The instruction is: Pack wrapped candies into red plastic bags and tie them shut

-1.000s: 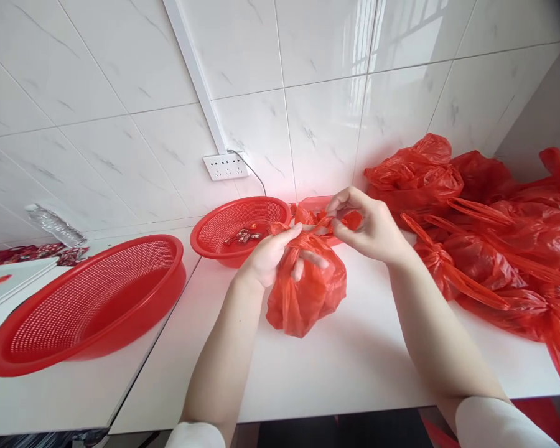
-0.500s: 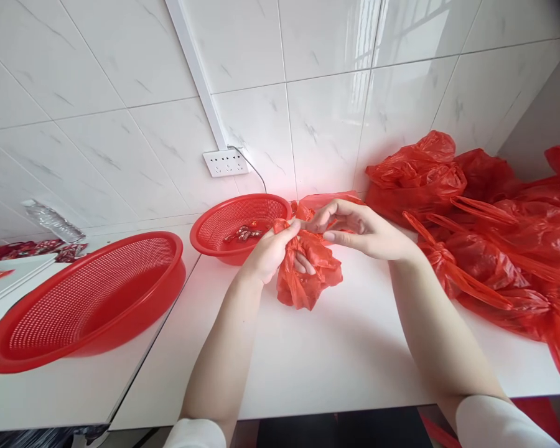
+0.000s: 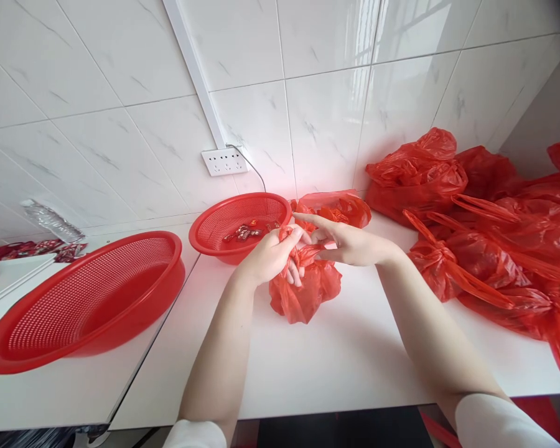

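In the head view, the person's left hand [image 3: 265, 258] grips the gathered neck of a red plastic bag [image 3: 307, 295], thumb on top and some fingertips showing through the folds below. The right hand [image 3: 352, 244] meets the bag's twisted top from the other side, its index finger stretched forward; whether its other fingers are closed on the plastic, one cannot tell. The bag is near the middle of the white table [image 3: 336, 367], its rounded body sagging below the hands.

Just behind the left hand stands a small red basket [image 3: 210, 219] with wrapped pieces [image 3: 245, 233] at its bottom. Behind the right hand lies another red bag [image 3: 345, 208], near the wall [image 3: 326, 130]. A heap of red bags [image 3: 490, 249], some knotted, fills the table's right side. Well to the left, a large red basket [image 3: 135, 267] sits beside the table seam, and a clear bottle [image 3: 53, 221] lies beyond it.
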Demonstrator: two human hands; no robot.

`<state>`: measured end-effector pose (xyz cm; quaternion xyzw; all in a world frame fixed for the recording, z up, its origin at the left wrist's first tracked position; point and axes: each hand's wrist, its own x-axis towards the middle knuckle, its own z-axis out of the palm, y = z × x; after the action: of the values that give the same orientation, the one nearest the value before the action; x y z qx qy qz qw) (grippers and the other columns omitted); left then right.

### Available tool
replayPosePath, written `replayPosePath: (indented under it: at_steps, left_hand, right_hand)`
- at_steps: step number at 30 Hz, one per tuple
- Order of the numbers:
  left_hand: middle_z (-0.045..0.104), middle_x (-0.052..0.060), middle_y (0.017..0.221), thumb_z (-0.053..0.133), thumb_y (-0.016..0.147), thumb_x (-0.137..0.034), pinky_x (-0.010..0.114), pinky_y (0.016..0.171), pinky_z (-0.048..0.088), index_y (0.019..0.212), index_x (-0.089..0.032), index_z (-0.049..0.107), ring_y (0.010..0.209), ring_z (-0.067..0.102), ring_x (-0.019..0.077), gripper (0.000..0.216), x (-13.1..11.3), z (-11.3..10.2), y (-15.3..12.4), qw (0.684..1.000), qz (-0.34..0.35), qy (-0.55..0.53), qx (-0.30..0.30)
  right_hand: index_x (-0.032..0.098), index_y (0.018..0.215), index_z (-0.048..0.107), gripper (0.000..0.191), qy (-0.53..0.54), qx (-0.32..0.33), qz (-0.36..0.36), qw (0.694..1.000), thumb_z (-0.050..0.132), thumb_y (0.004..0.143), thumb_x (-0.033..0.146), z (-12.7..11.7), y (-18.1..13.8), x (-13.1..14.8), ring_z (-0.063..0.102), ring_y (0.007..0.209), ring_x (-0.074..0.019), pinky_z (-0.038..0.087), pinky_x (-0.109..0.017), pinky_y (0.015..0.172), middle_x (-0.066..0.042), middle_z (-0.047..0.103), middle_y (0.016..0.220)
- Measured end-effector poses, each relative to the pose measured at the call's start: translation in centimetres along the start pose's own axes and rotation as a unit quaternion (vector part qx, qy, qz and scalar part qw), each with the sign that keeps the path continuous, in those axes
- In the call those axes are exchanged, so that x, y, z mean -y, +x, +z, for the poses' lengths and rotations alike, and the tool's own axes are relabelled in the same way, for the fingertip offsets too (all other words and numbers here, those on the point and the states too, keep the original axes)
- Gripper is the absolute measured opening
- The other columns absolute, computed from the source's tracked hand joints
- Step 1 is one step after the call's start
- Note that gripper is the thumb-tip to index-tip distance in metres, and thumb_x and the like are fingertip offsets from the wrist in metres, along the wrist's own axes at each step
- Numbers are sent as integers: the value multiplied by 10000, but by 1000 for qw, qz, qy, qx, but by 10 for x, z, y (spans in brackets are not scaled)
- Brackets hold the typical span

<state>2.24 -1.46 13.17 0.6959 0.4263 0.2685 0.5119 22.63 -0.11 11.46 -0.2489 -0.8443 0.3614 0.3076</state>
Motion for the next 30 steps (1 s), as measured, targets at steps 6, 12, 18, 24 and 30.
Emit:
replayPosePath:
  at_steps: [6, 12, 18, 24, 30]
  left_hand:
    - [703, 61, 907, 402, 950, -509, 295, 740, 541, 1054, -222, 624, 779, 685, 181, 378, -4, 4, -1, 967, 129, 110, -190]
    - [686, 91, 1124, 339, 990, -416, 316, 908, 484, 1183, -209, 588, 1031, 641, 194, 377, -9, 13, 1, 944, 260, 105, -173]
    - [636, 102, 1253, 360, 983, -428, 327, 912, 496, 1228, -217, 589, 1066, 639, 212, 397, -7, 12, 4, 944, 266, 99, -168]
    - [592, 102, 1337, 352, 986, -426, 348, 960, 472, 1308, -221, 563, 1138, 617, 233, 436, -3, 4, 5, 941, 242, 155, -178]
    - [653, 64, 1267, 376, 965, -302, 368, 1005, 417, 1447, -256, 433, 1210, 571, 248, 487, -1, -21, -4, 914, 143, 331, -187]
  right_hand:
    - [318, 1471, 327, 717, -36, -25, 45, 998, 608, 823, 190, 0, -1, 1, 631, 733, -160, 555, -330, 688, 23, 663, 843]
    - [239, 1360, 462, 529, 110, -56, 65, 990, 617, 877, 387, -2, 3, 2, 637, 812, -156, 547, -319, 725, -27, 666, 924]
    - [178, 908, 604, 305, 199, -146, 76, 966, 704, 804, 447, -6, 8, -8, 657, 850, -171, 532, -343, 808, -51, 687, 882]
    - [197, 834, 565, 295, 273, -176, 45, 945, 784, 715, 356, -14, 5, -12, 544, 641, -99, 451, -241, 606, 16, 602, 758]
    - [220, 938, 586, 365, 255, -190, 77, 945, 631, 811, 559, -29, -6, -6, 427, 512, -96, 282, -225, 452, 27, 517, 670]
